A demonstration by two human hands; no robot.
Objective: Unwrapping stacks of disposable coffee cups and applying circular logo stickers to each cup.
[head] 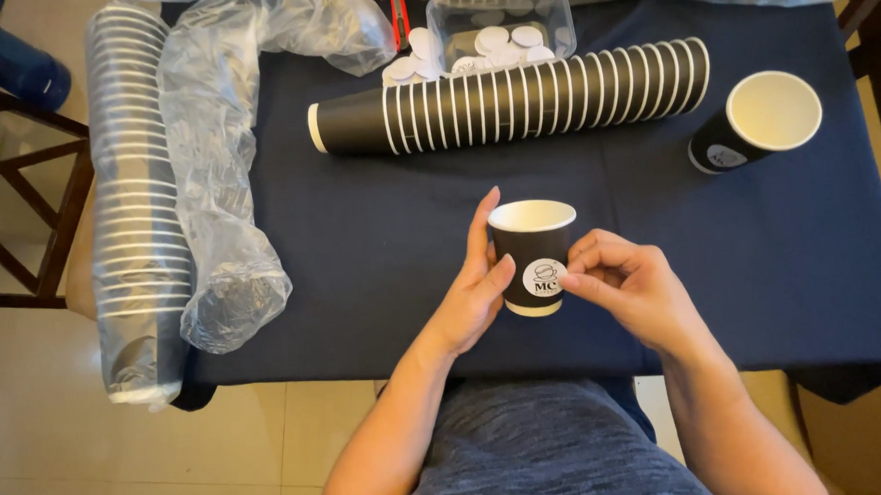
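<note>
A table draped in a dark navy cloth [382, 236] is being used as the work surface, with pale floor tiles and a wooden chair frame [32, 204] showing beyond its left edge. Near the front edge, a small black paper cup [531, 243] is being held upright just above the cloth. It is being steadied by the left hand [473, 293], whose fingers are lying together up the cup's left side while the thumb is pressed against its front wall, so that the cup is kept from turning. A round white sticker [544, 277] on the cup's front is being pressed flat by the right hand [630, 283]; its thumb and fingertips are bunched together at the sticker's right edge, apparently to smooth it down.

Behind the cup, a long nested stack of black cups [504, 98] is lying on its side across the table. An already stickered cup [752, 122] is lying tilted at the far right, well apart from the hands. A clear plastic container of white stickers [497, 35] is being kept at the far edge. To the left, crumpled plastic wrapping [214, 171] and a sleeved cup stack [134, 217] are lying.
</note>
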